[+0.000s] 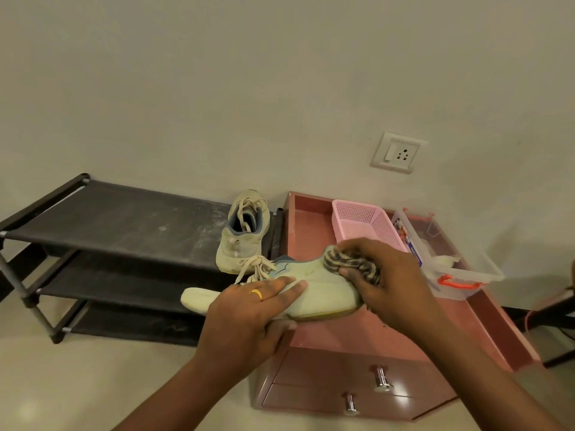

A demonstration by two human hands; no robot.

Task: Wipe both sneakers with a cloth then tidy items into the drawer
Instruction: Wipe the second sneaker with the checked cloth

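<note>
Held above the worktop's (342, 335) front-left corner, the sneaker (323, 290) is gripped by the left hand (249, 309) while the right hand (392, 281) bunches the cloth (351, 262) against its heel, where a hard rub could push it loose and drop it to the floor.
</note>
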